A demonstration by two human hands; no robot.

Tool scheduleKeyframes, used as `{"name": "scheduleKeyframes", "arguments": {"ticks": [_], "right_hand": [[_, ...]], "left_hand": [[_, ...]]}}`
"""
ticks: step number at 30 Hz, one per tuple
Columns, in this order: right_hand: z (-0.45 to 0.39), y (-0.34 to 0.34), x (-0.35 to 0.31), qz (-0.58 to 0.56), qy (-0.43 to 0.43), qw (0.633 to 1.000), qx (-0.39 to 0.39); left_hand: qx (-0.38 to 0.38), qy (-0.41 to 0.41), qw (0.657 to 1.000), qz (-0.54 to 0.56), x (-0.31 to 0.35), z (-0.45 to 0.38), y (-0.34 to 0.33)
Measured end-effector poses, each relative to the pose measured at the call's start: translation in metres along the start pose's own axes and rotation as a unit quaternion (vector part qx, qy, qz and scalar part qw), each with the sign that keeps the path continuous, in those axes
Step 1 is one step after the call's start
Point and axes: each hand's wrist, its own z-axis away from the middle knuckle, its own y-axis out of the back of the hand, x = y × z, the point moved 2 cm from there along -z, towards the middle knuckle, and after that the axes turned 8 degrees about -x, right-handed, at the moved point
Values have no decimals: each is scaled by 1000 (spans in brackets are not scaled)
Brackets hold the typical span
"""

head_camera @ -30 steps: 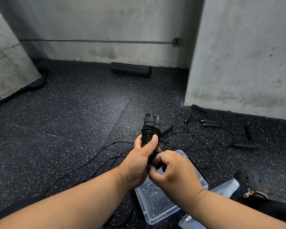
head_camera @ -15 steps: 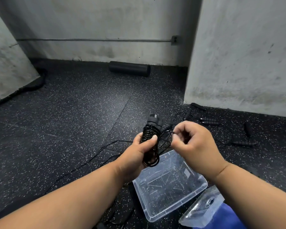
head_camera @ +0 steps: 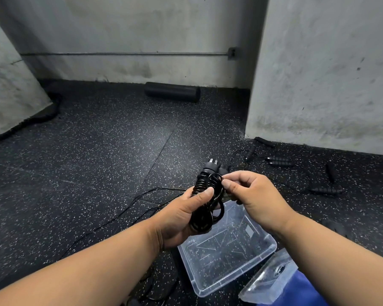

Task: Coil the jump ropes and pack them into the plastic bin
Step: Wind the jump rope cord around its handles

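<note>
My left hand (head_camera: 181,214) grips the coiled jump rope (head_camera: 205,195) (thumb clamped over the wraps); right hand (head_camera: 252,195) pinches its top loop, plastic bin (head_camera: 259,259) just below.

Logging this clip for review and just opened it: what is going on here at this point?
A person is winding a black jump rope around its handles. The left hand grips the bundle, and the right hand pinches the cord near the top of it. A clear plastic bin sits on the floor just below the hands, with nothing packed in it yet, and its lid lies beside it. More rope handles and loose cord lie on the floor by the wall.
</note>
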Motion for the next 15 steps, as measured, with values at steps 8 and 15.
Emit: {"name": "scheduleKeyframes", "arguments": {"ticks": [8, 15], "right_hand": [[-1, 5, -9, 17, 10, 999, -27], [-3, 4, -8, 4, 16, 999, -37]], "left_hand": [[-40, 0, 999, 4, 2, 2, -3], [-76, -17, 997, 29, 6, 7, -6]]}}
